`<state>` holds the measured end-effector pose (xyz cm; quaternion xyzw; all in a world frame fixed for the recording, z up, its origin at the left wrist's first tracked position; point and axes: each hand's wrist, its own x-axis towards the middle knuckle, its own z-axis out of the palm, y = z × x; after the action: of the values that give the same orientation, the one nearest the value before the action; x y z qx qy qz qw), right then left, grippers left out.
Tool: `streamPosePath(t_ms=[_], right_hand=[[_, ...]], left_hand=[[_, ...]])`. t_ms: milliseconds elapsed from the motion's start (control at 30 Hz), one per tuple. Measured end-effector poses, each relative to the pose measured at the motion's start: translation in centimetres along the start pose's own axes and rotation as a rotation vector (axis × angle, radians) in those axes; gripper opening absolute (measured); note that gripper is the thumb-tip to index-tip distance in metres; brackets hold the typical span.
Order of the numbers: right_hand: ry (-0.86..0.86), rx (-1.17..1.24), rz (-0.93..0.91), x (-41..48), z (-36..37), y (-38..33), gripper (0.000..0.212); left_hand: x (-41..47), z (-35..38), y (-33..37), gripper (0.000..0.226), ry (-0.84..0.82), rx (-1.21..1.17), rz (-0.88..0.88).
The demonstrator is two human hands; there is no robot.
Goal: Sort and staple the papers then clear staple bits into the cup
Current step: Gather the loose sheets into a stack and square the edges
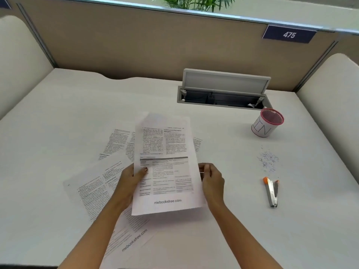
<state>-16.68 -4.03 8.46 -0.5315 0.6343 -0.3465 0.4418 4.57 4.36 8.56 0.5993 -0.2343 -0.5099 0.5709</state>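
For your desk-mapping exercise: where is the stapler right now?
In the head view, the stapler lies on the right side of the desk, just nearer than the staple bits and right of the right hand; the cup stands farther back.

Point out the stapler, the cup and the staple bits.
stapler (271, 193), head view, middle of its metal body
cup (261, 129), head view, white side wall below the rim
staple bits (268, 159), head view, centre of the scattered pile

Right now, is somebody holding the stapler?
No, the stapler lies on the desk off to the right, while the left hand and the right hand both hold a printed sheet.
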Motion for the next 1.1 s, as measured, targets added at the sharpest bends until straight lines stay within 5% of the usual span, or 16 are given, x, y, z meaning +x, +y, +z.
streamPosePath(t_ms=[133, 333, 467, 767, 900, 1100], right_hand=[[0.048, -0.188, -0.044, 0.8, 1.1, 1.2, 0.023], [-0.345, -0.713, -0.478, 1.1, 2.1, 5.0, 0.052], [-0.358, -0.84, -0.561, 1.6, 0.0, 6.4, 0.059], [0.014, -0.731, -0.184, 2.9, -4.2, 5.3, 0.044], [0.018, -0.96, 0.013, 2.0, -3.1, 3.8, 0.069], [-0.047, -0.997, 0.235, 2.7, -2.1, 2.7, 0.069]], left_hand=[[-0.3, -2.2, -0.5, 0.022, 0.043, -0.037, 0.006], [-0.8, -4.3, -1.0, 0.018, 0.106, -0.066, -0.005], [-0.8, -5.1, -1.2, 0.018, 0.125, -0.085, -0.01], [0.0, -4.4, -2.2, 0.018, 0.137, -0.099, -0.032], [0.4, -4.4, -2.7, 0.018, 0.146, -0.092, -0.052], [0.1, -4.9, -3.1, 0.017, 0.188, -0.084, -0.079]])
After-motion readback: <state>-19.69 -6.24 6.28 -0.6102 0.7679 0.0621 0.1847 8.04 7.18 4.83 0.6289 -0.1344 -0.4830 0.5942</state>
